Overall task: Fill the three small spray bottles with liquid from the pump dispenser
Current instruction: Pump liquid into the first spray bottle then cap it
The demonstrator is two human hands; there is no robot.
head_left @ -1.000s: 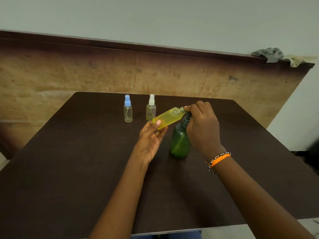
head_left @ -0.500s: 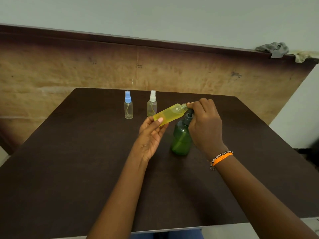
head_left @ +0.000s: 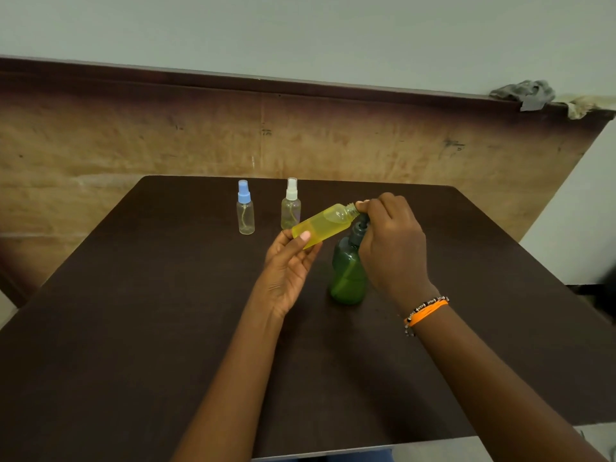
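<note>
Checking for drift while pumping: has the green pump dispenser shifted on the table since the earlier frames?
No. The green pump dispenser keeps the same spot relative to the blue-capped bottle and white-capped bottle; only the camera shifted.

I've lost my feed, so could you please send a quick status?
Left hand holds uncapped yellow bottle, tilted. Right hand on green pump dispenser. Nothing in the way.

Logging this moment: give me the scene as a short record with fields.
left hand: holds the uncapped yellow bottle, tilted, neck toward the pump
right hand: on the pump head of the green dispenser
yellow bottle: partly filled
blue-capped bottle: upright, capped, looks empty
white-capped bottle: upright, capped, contents unclear
surface: dark table
</note>
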